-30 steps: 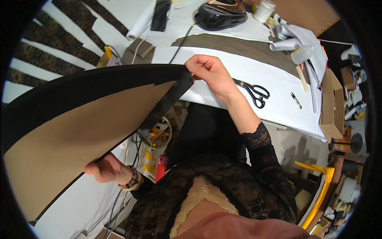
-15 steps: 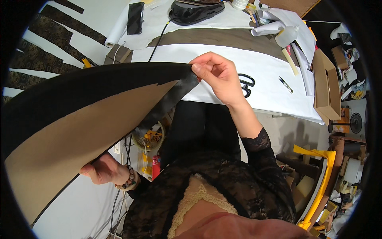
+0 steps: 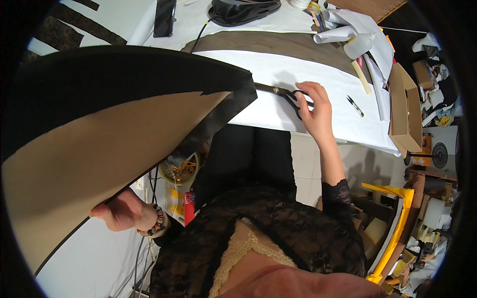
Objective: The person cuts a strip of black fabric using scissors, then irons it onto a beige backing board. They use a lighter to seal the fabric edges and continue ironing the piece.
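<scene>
My left hand [image 3: 125, 212] grips the lower edge of a large curved panel [image 3: 119, 144], its thumb showing and its other fingers partly behind the edge. The panel has a beige face and a wide black fabric border [image 3: 134, 74], and tilts up over the table's left side. A loose dark flap [image 3: 218, 116] runs along the panel's right end. My right hand [image 3: 318, 107] is closed on the black handles of a pair of scissors [image 3: 276, 90]. The blades point left toward the panel's tip, and the tip hides their ends.
White paper [image 3: 298, 119] covers the table, with a dark grey strip [image 3: 248, 44] on it. Thread snips [image 3: 355, 106] lie right, near an open cardboard box [image 3: 405, 104]. A white bottle [image 3: 357, 45], phone [image 3: 164, 17] and black device [image 3: 246, 12] are farther back. Below stands a scrap bin [image 3: 180, 169].
My right hand has let go of the panel's tip, moved right and taken hold of the scissors. My left hand keeps its grip, and the panel sits a little higher in view.
</scene>
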Action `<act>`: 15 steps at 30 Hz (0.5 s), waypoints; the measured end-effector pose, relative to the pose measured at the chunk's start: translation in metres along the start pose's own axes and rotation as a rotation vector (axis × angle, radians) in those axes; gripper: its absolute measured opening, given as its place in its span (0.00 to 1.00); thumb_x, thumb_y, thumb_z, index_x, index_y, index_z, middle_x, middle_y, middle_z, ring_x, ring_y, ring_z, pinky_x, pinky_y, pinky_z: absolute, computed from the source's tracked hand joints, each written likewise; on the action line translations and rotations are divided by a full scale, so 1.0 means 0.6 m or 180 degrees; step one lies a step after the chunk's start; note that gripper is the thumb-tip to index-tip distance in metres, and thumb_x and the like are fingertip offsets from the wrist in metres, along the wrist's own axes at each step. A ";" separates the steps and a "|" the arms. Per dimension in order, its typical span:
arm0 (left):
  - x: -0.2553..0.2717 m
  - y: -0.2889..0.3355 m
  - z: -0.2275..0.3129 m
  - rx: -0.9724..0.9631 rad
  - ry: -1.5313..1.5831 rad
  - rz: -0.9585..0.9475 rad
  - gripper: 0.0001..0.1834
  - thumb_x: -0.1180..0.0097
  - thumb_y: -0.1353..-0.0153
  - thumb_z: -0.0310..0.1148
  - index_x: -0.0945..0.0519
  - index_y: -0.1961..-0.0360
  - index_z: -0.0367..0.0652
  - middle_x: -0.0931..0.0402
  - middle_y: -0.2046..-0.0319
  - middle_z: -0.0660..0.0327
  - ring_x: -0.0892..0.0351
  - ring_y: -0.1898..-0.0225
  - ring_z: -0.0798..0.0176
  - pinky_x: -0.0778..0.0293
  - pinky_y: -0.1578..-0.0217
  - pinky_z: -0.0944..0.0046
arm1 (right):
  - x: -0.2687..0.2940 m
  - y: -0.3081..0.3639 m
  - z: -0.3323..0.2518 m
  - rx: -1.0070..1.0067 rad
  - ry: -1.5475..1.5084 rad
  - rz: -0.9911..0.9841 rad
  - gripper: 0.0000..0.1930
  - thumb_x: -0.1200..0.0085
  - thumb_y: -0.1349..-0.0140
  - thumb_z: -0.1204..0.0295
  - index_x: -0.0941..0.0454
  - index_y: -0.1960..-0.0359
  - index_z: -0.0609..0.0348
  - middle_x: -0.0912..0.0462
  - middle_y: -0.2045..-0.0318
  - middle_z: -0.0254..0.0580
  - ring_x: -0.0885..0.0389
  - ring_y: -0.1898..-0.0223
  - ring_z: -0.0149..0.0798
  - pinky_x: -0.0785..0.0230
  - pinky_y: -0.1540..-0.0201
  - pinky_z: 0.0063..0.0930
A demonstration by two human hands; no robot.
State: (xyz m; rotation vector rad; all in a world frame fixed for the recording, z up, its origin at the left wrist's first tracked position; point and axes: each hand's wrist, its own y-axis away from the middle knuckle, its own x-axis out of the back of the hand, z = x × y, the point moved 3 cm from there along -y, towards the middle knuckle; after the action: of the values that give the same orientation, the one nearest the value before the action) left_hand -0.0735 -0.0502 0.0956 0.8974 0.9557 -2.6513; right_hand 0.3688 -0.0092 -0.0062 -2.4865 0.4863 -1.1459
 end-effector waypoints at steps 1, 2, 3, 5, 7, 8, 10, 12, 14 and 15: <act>-0.001 0.000 -0.002 0.0062 0.0157 -0.0161 0.18 0.47 0.37 0.36 0.26 0.45 0.48 0.33 0.42 0.62 0.38 0.41 0.57 0.45 0.39 0.43 | 0.007 -0.014 -0.028 -0.0306 -0.0922 -0.0038 0.10 0.44 0.42 0.74 0.21 0.59 0.64 0.21 0.60 0.45 0.23 0.58 0.40 0.31 0.53 0.28; -0.002 -0.002 -0.004 0.0078 0.0117 0.0011 0.18 0.45 0.39 0.36 0.25 0.48 0.48 0.32 0.43 0.63 0.38 0.41 0.57 0.46 0.38 0.44 | 0.008 -0.025 -0.054 -0.0252 -0.1570 -0.0192 0.11 0.47 0.38 0.74 0.23 0.56 0.65 0.20 0.59 0.44 0.22 0.56 0.37 0.30 0.51 0.29; -0.005 -0.002 -0.007 0.0093 0.0083 0.0175 0.17 0.43 0.40 0.36 0.23 0.50 0.49 0.31 0.43 0.63 0.38 0.41 0.58 0.48 0.37 0.45 | 0.002 -0.031 -0.081 -0.0348 -0.2537 -0.0254 0.13 0.49 0.37 0.75 0.24 0.52 0.65 0.20 0.57 0.44 0.22 0.55 0.37 0.30 0.49 0.30; -0.011 -0.001 -0.012 0.0122 0.0137 0.0345 0.17 0.40 0.42 0.36 0.22 0.51 0.49 0.30 0.44 0.63 0.38 0.40 0.58 0.49 0.37 0.46 | -0.018 -0.035 -0.120 -0.0465 -0.3690 -0.0325 0.16 0.53 0.34 0.75 0.28 0.46 0.66 0.21 0.54 0.45 0.23 0.52 0.37 0.30 0.46 0.31; -0.017 -0.005 -0.010 0.0173 0.0321 0.0389 0.20 0.40 0.42 0.36 0.24 0.48 0.46 0.31 0.44 0.62 0.39 0.40 0.57 0.50 0.37 0.46 | -0.027 -0.040 -0.149 -0.0563 -0.3954 -0.0283 0.18 0.54 0.34 0.77 0.30 0.43 0.65 0.23 0.50 0.47 0.24 0.50 0.34 0.31 0.45 0.27; -0.020 -0.005 -0.013 0.0174 0.0326 0.0455 0.21 0.40 0.42 0.36 0.25 0.47 0.45 0.31 0.44 0.62 0.39 0.40 0.57 0.49 0.37 0.46 | -0.034 -0.038 -0.153 -0.0629 -0.3876 -0.0016 0.17 0.51 0.36 0.79 0.28 0.45 0.65 0.21 0.52 0.46 0.23 0.52 0.29 0.31 0.49 0.20; -0.024 -0.005 -0.014 0.0183 0.0322 0.0588 0.23 0.39 0.42 0.35 0.26 0.45 0.43 0.31 0.43 0.61 0.39 0.40 0.56 0.49 0.37 0.46 | -0.046 -0.030 -0.153 -0.0623 -0.4015 0.0298 0.15 0.48 0.38 0.81 0.25 0.48 0.66 0.20 0.55 0.45 0.23 0.57 0.24 0.31 0.56 0.14; -0.027 -0.006 -0.015 0.0272 0.0489 0.0488 0.20 0.42 0.41 0.34 0.25 0.47 0.43 0.31 0.43 0.59 0.38 0.41 0.56 0.49 0.37 0.46 | -0.045 -0.029 -0.158 -0.0579 -0.3929 0.0518 0.15 0.48 0.39 0.82 0.24 0.50 0.66 0.19 0.57 0.44 0.23 0.61 0.23 0.32 0.60 0.12; -0.031 -0.006 -0.015 0.0345 0.0558 0.0469 0.18 0.43 0.40 0.33 0.24 0.48 0.43 0.31 0.43 0.59 0.38 0.41 0.56 0.49 0.36 0.46 | -0.042 -0.028 -0.166 -0.0535 -0.3848 0.0752 0.14 0.47 0.39 0.83 0.23 0.51 0.66 0.19 0.59 0.43 0.24 0.64 0.22 0.33 0.63 0.11; -0.035 -0.004 -0.017 0.0362 0.0551 0.0497 0.18 0.43 0.39 0.34 0.24 0.48 0.42 0.31 0.44 0.59 0.38 0.42 0.56 0.49 0.37 0.47 | -0.041 -0.030 -0.170 -0.0498 -0.3810 0.0876 0.14 0.47 0.40 0.83 0.23 0.51 0.66 0.19 0.59 0.43 0.24 0.65 0.22 0.33 0.65 0.11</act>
State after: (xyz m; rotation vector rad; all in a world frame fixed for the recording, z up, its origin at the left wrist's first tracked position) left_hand -0.0526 -0.0427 0.1032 1.1922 0.7406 -2.5491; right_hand 0.2778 -0.0007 0.0478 -2.5712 0.5022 0.5476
